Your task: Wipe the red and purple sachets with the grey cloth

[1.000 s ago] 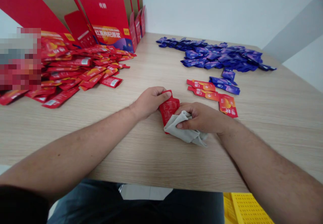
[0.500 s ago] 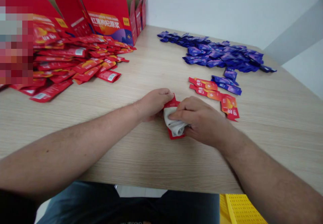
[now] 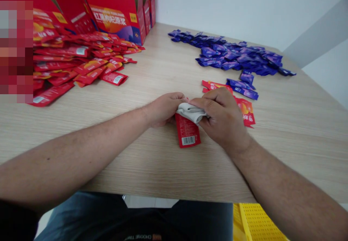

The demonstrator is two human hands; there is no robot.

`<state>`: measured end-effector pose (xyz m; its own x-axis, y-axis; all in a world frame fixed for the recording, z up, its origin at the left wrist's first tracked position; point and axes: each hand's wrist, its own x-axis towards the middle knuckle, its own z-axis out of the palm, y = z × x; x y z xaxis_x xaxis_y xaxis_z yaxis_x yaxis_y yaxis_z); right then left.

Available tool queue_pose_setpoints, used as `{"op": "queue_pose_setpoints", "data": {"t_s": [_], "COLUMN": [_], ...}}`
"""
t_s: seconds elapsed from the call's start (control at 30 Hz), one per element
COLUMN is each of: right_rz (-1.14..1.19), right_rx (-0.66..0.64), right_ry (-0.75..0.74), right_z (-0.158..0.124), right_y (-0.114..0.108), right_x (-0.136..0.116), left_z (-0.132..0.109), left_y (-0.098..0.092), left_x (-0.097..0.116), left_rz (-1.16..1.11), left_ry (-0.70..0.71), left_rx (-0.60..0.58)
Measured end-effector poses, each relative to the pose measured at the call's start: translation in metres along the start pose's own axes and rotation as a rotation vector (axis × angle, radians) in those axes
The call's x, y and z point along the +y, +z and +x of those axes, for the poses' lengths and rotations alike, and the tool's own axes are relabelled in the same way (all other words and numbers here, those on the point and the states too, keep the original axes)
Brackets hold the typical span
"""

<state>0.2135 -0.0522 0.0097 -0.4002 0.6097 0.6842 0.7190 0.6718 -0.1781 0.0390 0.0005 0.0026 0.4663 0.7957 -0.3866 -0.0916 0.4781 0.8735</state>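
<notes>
Near the middle of the table, a red pouch [image 3: 188, 134] hangs with its barcode end toward me. My left hand [image 3: 167, 108] is closed on the pouch's upper left edge. A folded white cloth [image 3: 190, 111] lies across the top of the pouch, pinched in the fingers of my right hand [image 3: 221, 116], and it hides the pouch's upper part. Just beyond my right hand are several red pouches [image 3: 246, 110], partly covered by it, and two blue pouches [image 3: 244, 90].
A large heap of red pouches [image 3: 89, 65] spreads at the left before red boxes [image 3: 111, 12]. Many blue pouches [image 3: 239, 58] lie along the table's far side. Below the table's front edge at the right is a yellow crate [image 3: 261, 221].
My right hand and the cloth have moved up the pouch, away from me, uncovering its lower part and barcode. My left hand keeps its hold. The view has shifted slightly.
</notes>
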Motion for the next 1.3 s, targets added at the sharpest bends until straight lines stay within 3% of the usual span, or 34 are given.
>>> {"op": "queue_pose_setpoints", "data": {"t_s": [0.07,0.2,0.4,0.5,0.63,0.73,0.83,0.93,1.13,1.3], "right_rz": [0.020,0.143,0.210,0.147,0.026,0.032,0.052,0.087,0.152,0.365], "right_rx": [-0.041,-0.338,-0.703,-0.688,-0.484,-0.353,-0.331,-0.405,-0.798,-0.889], "right_ry": [-0.038,-0.133,-0.147,-0.162,-0.105,-0.062,-0.060,-0.101,-0.137,-0.004], "right_z": [-0.001,-0.004,0.004,0.016,0.028,0.024,0.011,0.002,0.001,0.000], "right_y": [0.002,-0.005,-0.024,-0.030,-0.028,-0.018,-0.011,-0.012,-0.021,-0.026], "right_x": [-0.003,-0.010,-0.018,-0.010,0.007,0.013,0.010,0.000,-0.026,-0.017], "left_z": [0.000,0.001,0.001,0.003,0.005,0.005,0.004,0.004,0.007,0.010], "left_y": [-0.001,-0.003,-0.008,-0.009,-0.009,-0.008,-0.008,-0.009,-0.012,-0.014], "left_x": [0.000,-0.001,-0.005,-0.007,-0.006,-0.005,-0.004,-0.005,-0.003,-0.001], "left_rz": [-0.010,0.004,0.019,0.006,-0.015,-0.025,-0.010,-0.001,-0.015,-0.035], "left_ry": [0.005,0.047,0.059,0.085,0.088,0.074,0.089,0.127,0.154,0.174], "left_rx": [-0.004,0.021,-0.033,-0.049,-0.059,-0.029,-0.021,-0.021,0.062,0.084]}}
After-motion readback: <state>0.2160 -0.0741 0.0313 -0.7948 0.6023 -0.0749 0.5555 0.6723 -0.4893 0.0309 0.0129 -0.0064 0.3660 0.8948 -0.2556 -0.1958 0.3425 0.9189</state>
